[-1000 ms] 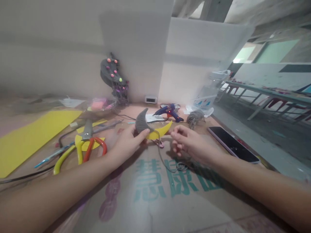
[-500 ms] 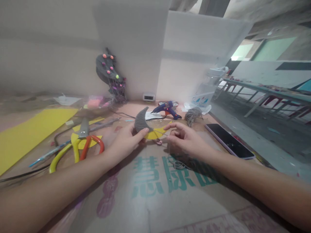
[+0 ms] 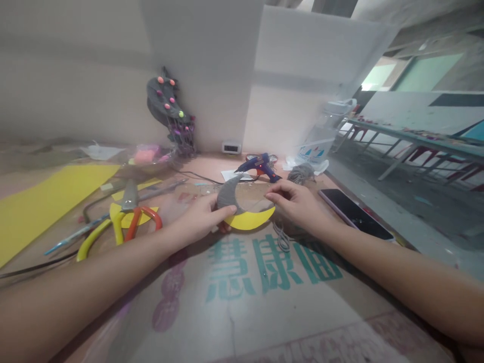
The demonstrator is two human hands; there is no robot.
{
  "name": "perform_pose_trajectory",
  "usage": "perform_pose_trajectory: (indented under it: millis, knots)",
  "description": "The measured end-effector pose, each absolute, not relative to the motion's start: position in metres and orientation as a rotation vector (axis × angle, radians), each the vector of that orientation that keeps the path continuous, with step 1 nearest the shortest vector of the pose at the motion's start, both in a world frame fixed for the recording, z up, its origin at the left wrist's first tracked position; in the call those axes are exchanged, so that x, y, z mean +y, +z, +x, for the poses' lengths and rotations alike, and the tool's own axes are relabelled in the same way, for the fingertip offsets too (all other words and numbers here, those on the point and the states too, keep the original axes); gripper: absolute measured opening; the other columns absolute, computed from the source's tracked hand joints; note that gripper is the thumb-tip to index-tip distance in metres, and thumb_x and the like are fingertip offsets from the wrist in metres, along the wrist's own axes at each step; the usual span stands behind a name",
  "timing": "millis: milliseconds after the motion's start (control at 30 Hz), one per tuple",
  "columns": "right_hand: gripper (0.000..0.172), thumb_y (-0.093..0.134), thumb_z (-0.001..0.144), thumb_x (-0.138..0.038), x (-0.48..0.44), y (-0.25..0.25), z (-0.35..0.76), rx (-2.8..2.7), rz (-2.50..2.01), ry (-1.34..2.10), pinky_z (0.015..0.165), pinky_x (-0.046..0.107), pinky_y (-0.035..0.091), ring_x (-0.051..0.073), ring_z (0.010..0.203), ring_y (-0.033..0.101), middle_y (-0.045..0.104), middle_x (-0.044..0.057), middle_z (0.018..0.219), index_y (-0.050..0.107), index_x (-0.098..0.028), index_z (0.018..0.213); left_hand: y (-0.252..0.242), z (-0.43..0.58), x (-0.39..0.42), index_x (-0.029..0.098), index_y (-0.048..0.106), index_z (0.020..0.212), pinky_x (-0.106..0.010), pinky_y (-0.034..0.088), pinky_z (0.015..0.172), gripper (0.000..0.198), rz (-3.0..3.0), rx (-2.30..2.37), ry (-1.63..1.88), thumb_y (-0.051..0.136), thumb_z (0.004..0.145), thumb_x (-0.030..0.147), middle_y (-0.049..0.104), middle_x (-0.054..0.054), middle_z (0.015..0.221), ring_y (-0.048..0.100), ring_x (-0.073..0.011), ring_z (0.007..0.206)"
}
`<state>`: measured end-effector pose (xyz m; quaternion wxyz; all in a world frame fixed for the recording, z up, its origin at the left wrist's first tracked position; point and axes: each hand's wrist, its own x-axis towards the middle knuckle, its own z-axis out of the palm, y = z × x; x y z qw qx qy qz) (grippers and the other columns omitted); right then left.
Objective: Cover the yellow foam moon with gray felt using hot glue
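My left hand [image 3: 214,212] is closed on a crescent moon cutout [image 3: 255,220], thumb on top at its middle. Grey yarn [image 3: 226,195] covers the crescent's upper left part, while the lower right part is bare yellow. Just above the bare tip, my right hand [image 3: 289,199] pinches the yarn strand between thumb and forefinger. Under that hand, a loose bundle of grey yarn [image 3: 282,238] hangs or lies over the printed cardboard [image 3: 242,322]; I cannot tell which.
Scissors [image 3: 130,217] with yellow and orange handles lie left, near yellow sheet [image 3: 56,201]. Behind the crescent stand a blue glue gun [image 3: 260,166] and small digital clock [image 3: 231,147]. A yarn ball [image 3: 301,174] and phone [image 3: 355,214] lie right; a decorated grey moon [image 3: 166,103] leans on the wall.
The crescent has turned so its yellow face shows more broadly. My right hand has moved slightly right and up from it, and the yarn bundle below has shifted.
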<state>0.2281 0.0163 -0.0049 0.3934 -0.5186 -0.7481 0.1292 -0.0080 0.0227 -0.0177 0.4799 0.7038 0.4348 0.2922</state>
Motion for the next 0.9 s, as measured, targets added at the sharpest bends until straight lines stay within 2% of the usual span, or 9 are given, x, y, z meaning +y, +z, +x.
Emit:
perform_pose_trajectory:
  millis: [233, 400, 567, 600, 667, 767, 900]
  knots:
    - [0.014, 0.058, 0.08, -0.03, 0.014, -0.003, 0.224, -1.82, -1.304, 0.38, 0.067, 0.029, 0.044, 0.015, 0.07, 0.056, 0.063, 0.002, 0.074, 0.062, -0.017, 0.075, -0.021, -0.009, 0.026, 0.015, 0.06, 0.086, -0.02, 0.04, 0.047, 0.024, 1.684, 0.947, 0.685, 0.056, 0.082, 0.038, 0.06, 0.001, 0.066, 0.056, -0.0113, 0.055]
    - [0.016, 0.057, 0.082, -0.032, 0.016, -0.007, 0.226, -1.849, -1.331, 0.428, 0.07, 0.031, 0.044, 0.016, 0.074, 0.057, 0.062, 0.002, 0.077, 0.062, -0.018, 0.078, -0.022, -0.01, 0.024, 0.015, 0.059, 0.095, -0.02, 0.038, 0.046, 0.029, 1.644, 0.815, 0.656, 0.055, 0.083, 0.042, 0.061, -0.001, 0.067, 0.057, -0.0112, 0.056]
    - [0.022, 0.053, 0.086, -0.032, 0.019, -0.015, 0.228, -1.84, -1.218, 0.544, 0.07, 0.029, 0.046, 0.014, 0.077, 0.056, 0.061, 0.006, 0.105, 0.06, -0.02, 0.103, -0.022, -0.011, 0.021, 0.017, 0.055, 0.101, -0.02, 0.038, 0.046, 0.034, 1.565, 0.818, 0.702, 0.057, 0.083, 0.045, 0.059, 0.0, 0.066, 0.056, -0.0105, 0.055]
    - [0.022, 0.051, 0.088, -0.033, 0.017, -0.015, 0.228, -1.792, -1.196, 0.559, 0.068, 0.029, 0.046, 0.013, 0.075, 0.055, 0.061, 0.005, 0.104, 0.058, -0.02, 0.104, -0.023, -0.011, 0.021, 0.017, 0.054, 0.105, -0.02, 0.038, 0.046, 0.036, 1.549, 0.825, 0.713, 0.057, 0.083, 0.045, 0.059, 0.001, 0.066, 0.056, -0.0107, 0.055]
    - [0.025, 0.044, 0.092, -0.039, 0.011, -0.012, 0.227, -1.712, -1.156, 0.58, 0.065, 0.027, 0.045, 0.012, 0.069, 0.053, 0.06, 0.004, 0.09, 0.057, -0.019, 0.098, -0.023, -0.011, 0.022, 0.018, 0.053, 0.112, -0.02, 0.039, 0.047, 0.04, 1.528, 0.838, 0.739, 0.058, 0.083, 0.045, 0.059, 0.001, 0.069, 0.057, -0.0113, 0.058]
    - [0.041, 0.034, 0.094, -0.05, -0.001, -0.006, 0.226, -1.78, -1.1, 0.569, 0.062, 0.027, 0.043, 0.014, 0.067, 0.053, 0.057, 0.003, 0.075, 0.058, -0.018, 0.086, -0.022, -0.011, 0.022, 0.02, 0.053, 0.113, -0.022, 0.044, 0.054, 0.041, 1.507, 0.834, 0.787, 0.06, 0.081, 0.044, 0.058, 0.001, 0.073, 0.057, -0.0113, 0.061]
    - [0.047, 0.048, 0.083, -0.063, -0.014, -0.001, 0.223, -2.062, -1.084, 0.494, 0.062, 0.027, 0.044, 0.015, 0.065, 0.056, 0.06, 0.003, 0.072, 0.06, -0.018, 0.085, -0.017, -0.01, 0.02, 0.017, 0.053, 0.106, -0.024, 0.045, 0.059, 0.035, 1.567, 0.779, 0.804, 0.059, 0.082, 0.042, 0.058, 0.001, 0.076, 0.054, -0.0109, 0.063]
